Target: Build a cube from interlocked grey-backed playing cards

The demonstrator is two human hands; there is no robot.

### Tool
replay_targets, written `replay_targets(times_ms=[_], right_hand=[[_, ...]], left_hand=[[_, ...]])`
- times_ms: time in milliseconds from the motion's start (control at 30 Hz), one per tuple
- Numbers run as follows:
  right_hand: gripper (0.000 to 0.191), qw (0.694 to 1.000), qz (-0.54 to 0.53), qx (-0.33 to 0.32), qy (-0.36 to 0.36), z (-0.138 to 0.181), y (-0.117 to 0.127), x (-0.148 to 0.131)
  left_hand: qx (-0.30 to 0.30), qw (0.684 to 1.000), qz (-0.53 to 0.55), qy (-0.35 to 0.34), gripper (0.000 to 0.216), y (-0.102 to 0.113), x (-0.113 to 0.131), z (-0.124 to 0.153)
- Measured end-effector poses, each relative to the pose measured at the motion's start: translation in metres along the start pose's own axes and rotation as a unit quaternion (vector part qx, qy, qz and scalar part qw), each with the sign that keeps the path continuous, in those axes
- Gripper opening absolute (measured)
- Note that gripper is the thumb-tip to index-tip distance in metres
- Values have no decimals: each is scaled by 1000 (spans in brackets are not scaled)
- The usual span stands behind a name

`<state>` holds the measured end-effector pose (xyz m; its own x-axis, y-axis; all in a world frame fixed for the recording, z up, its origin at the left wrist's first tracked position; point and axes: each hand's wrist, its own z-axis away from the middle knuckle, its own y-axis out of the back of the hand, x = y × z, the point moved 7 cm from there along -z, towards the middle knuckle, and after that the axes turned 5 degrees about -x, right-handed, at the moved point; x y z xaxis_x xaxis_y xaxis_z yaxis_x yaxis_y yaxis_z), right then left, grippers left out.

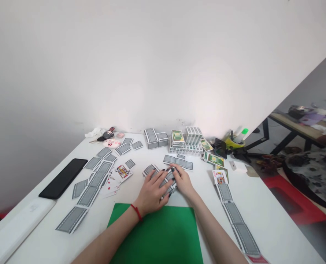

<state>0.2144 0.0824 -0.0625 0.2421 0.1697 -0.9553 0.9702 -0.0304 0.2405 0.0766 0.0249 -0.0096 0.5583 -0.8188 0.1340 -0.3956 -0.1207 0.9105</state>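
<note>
My left hand (151,193) lies flat with fingers spread on a loose pile of face-down playing cards (149,170) just beyond a green mat (163,234). A red cord circles that wrist. My right hand (182,182) rests on the same pile from the right, its fingers curved over the cards' edge. The cards have grey patterned backs. Both hands press on the pile; neither lifts a card.
A black phone (63,178) and a white bar (17,228) lie at the left. Rows of face-down cards (93,185) spread left, and another row (236,216) runs down the right. Card boxes and decks (185,141) stand at the back. The white table (273,227) ends at right.
</note>
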Motion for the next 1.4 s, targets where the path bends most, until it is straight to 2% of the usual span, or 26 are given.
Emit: replay_targets(times_ms=[67,167,233,333,433,533,600,700,767,833,867,933,1033,1067,1100,1133,1233,1267,1333,1367,1400], right_hand=[[40,998,-54,-23,-6,0,1,2],[48,991,-119,-66,-2,4,4,0],[52,989,-114,-92,15,8,6,-7],[57,989,-56,-131,42,16,3,-18],[57,986,-41,-157,39,21,-2,-21],[55,983,-61,-171,23,19,-2,-19],[56,977,-80,-196,14,17,-1,-19],[67,964,-133,-232,7,15,3,-26],[67,959,-177,-219,-22,13,7,-31],[55,955,-219,-180,-92,12,9,-31],[48,948,-235,-162,-140,13,8,-29],[44,929,-244,-145,-237,18,4,-22],[62,916,-184,-120,-337,29,6,-6],[65,920,-144,-104,-349,31,12,0],[64,930,-95,-81,-345,31,20,6],[60,942,-43,-55,-329,29,30,10],[49,975,69,26,-212,20,54,12],[49,981,65,52,-173,18,58,11],[51,991,13,73,-108,15,57,8],[53,994,-19,68,-85,14,52,7],[53,995,-46,56,-69,13,45,6]], left_hand=[[-3,999,31,8,57,5,-6,2],[24,993,94,63,93,12,-28,11],[28,985,141,97,112,10,-45,18],[12,972,200,126,123,3,-59,26],[-8,960,237,149,121,-4,-62,29],[-16,953,255,164,110,-9,-64,29],[-2,947,270,174,102,-8,-68,28],[50,926,310,209,85,3,-83,22],[75,909,330,242,71,14,-92,15],[52,899,352,256,64,23,-94,5],[23,886,382,262,65,25,-92,1],[-61,828,460,315,73,19,-89,1],[-172,708,528,436,87,4,-86,21],[-187,688,526,464,89,0,-88,29],[-190,686,512,482,90,-2,-92,35],[-178,701,486,491,89,-3,-97,40],[-69,788,401,462,78,0,-109,44],[-11,811,397,429,73,2,-108,43],[100,832,431,335,69,6,-96,41],[121,841,448,280,69,6,-85,40],[115,854,449,234,74,4,-73,38]])
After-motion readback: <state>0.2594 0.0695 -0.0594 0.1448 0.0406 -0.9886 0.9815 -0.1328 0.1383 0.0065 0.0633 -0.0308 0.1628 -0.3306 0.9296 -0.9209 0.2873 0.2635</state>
